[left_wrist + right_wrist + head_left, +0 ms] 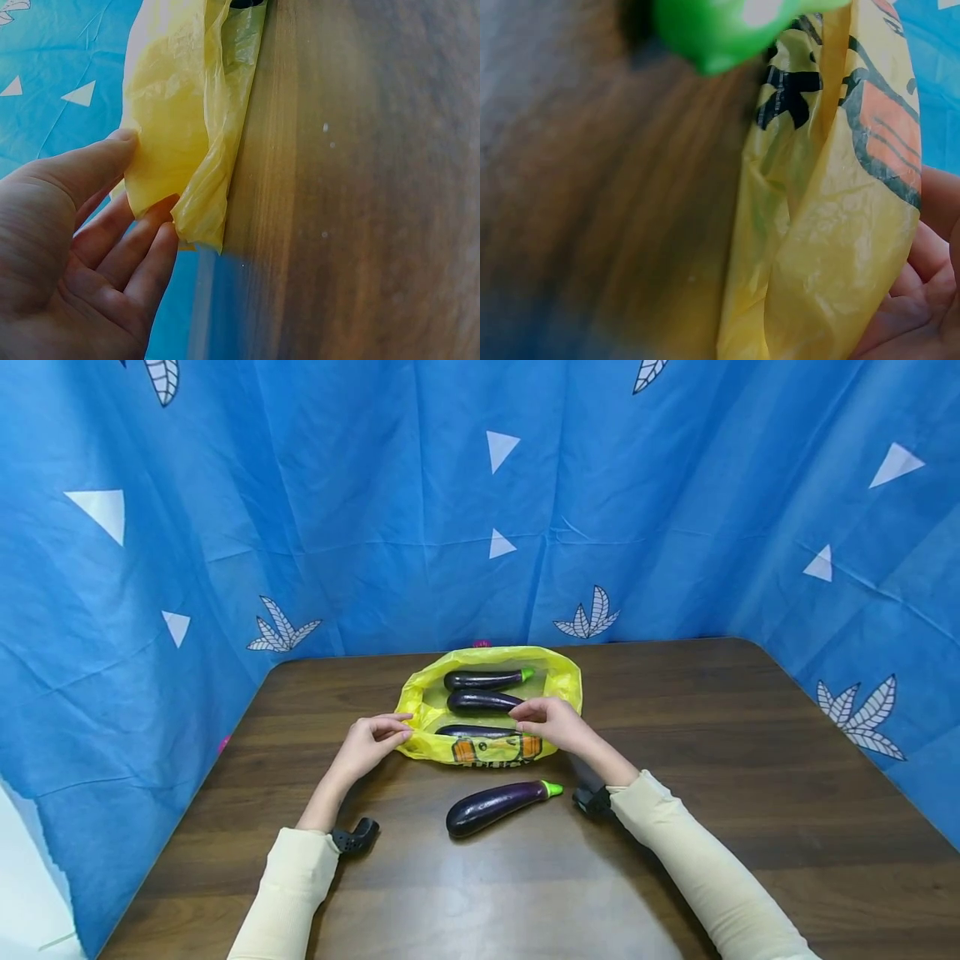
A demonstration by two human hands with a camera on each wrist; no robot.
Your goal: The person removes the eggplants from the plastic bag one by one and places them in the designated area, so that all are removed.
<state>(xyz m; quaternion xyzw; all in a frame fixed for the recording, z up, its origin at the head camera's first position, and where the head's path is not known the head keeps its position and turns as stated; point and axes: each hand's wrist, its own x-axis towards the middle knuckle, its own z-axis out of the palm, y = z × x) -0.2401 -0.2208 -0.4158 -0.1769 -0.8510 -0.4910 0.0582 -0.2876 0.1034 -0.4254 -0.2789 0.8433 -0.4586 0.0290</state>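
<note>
A yellow plastic bag [416,745] with black and orange print lies with its mouth spread wide. Inside it are three dark purple eggplants: a rear one [483,680], a middle one [480,702] and a front one [468,730], partly behind the near rim. My left hand [369,745] pinches the bag's left edge, thumb against the plastic [169,142]. Over the bag's right front part is my right hand [557,722], fingers behind the printed wall [840,270]; I cannot tell whether they grip it. Another eggplant [495,807] lies on the table before the bag.
The brown wooden table [712,735] runs out to both sides. A blue patterned curtain [360,527] hangs behind and beside it. Black camera mounts are strapped to the left wrist [356,837] and right wrist [592,800].
</note>
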